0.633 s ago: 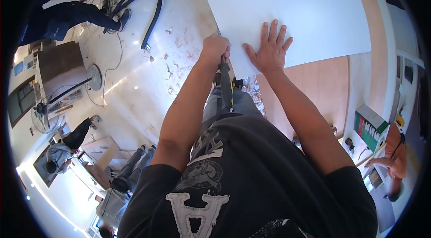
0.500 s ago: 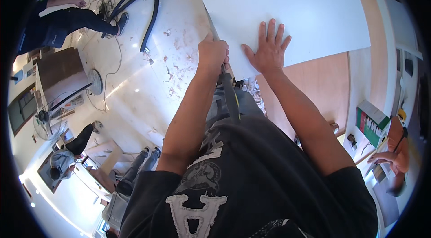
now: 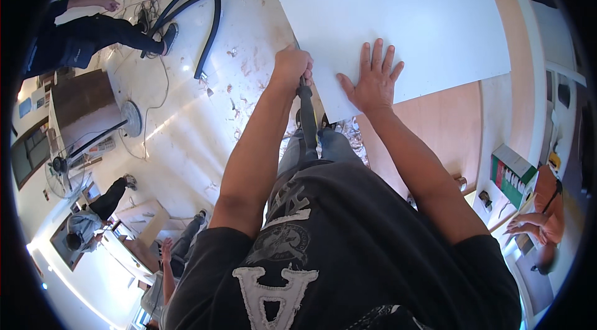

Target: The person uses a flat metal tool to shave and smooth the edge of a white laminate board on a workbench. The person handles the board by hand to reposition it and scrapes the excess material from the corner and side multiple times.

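Observation:
A large white board point(image 3: 423, 13) lies before me, its left edge slanting down toward my body. My left hand point(image 3: 292, 65) is closed in a fist at that edge, wrapped round a long narrow dark tool point(image 3: 307, 115). The tool's grey rear part, with a bit of yellow on it, points back toward my waist. Its front part is mostly hidden by my fist and the board edge, so I cannot tell its exact kind. On the board near its front edge, my right hand point(image 3: 374, 84) lies flat with fingers spread, palm down.
A wood-coloured panel point(image 3: 435, 143) lies under the board. Wood scraps litter the floor, where a black hose point(image 3: 214, 31) curls. One person point(image 3: 81, 41) stands at far left, others lower left, another in orange point(image 3: 547, 205) at right near a green box point(image 3: 511, 176). A fan point(image 3: 59, 165) stands left.
My left hand and the tool have moved slightly forward and left along the board's edge. My right hand stays flat on the board. At lower left another person's hand has come up.

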{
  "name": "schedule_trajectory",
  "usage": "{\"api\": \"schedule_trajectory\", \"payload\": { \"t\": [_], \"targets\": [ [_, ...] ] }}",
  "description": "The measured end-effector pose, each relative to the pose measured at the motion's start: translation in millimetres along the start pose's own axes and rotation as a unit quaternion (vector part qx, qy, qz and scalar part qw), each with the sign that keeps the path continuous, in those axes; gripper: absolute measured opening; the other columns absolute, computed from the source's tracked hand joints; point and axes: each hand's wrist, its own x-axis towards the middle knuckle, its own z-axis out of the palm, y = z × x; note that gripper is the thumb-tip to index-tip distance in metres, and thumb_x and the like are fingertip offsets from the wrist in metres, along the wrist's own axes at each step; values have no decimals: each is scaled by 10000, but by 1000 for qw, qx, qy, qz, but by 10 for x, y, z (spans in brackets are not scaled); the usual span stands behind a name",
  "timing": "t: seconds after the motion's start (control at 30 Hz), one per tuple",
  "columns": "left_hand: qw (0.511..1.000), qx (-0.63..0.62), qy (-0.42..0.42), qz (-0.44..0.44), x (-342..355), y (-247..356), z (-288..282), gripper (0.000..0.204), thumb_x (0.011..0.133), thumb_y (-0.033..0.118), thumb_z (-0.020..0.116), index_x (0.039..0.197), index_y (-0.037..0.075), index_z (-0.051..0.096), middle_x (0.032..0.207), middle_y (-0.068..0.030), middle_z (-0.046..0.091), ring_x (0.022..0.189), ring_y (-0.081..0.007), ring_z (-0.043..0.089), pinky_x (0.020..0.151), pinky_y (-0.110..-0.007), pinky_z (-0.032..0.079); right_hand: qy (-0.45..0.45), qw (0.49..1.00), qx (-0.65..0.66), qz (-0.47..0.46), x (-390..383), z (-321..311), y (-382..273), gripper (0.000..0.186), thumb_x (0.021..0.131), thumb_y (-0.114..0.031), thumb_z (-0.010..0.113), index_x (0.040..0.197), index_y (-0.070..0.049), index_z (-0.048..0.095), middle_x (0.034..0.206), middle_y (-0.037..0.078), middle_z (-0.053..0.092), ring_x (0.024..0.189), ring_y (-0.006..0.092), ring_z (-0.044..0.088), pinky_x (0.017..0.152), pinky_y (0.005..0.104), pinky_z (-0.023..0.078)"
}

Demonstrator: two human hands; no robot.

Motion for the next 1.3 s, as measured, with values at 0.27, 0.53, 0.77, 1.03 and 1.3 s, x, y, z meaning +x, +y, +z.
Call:
{"api": "schedule_trajectory", "payload": {
  "t": [0.27,0.53,0.77,1.03,1.3],
  "targets": [
    [1000,-13,5,5,107,-4,-25,185,827,-7,542,996,68,524,640,-24,483,441,-106,443,384,-314,386,52,998,3,-22,4,136,23,993,886,-718,463,1581,-64,190,1648,212,86,1505,475,14,1142,705,48],
    [999,-43,-2,29,-108,-302,80,193,823,-11,531,1005,50,511,636,-32,474,436,-126,435,385,-346,391,67,997,-13,-37,-6,197,13,997,886,-719,463,1580,-56,194,1649,217,74,1505,474,3,1146,700,42],
    [1000,-13,3,-25,-137,-776,115,220,798,4,555,577,4,552,538,-150,548,363,-236,515,320,-405,371,96,994,-32,-36,-21,231,27,995,896,-729,430,1578,-44,191,1646,218,85,1509,458,14,1152,693,62],
    [993,52,-76,-70,-500,-1149,-343,163,818,52,598,660,13,597,558,-121,550,391,-231,518,350,-402,395,101,991,-49,-76,-109,377,-31,1010,889,-728,445,1574,-29,195,1648,222,76,1506,470,22,1140,709,65],
    [984,-115,115,-72,-1059,-1694,-1708,33,825,56,561,799,57,540,583,-58,482,438,-158,448,390,-369,415,70,974,-18,-214,-569,430,-445,947,843,-530,589,1544,6,246,1641,232,89,1493,504,45,1064,801,73]
  ]
}}
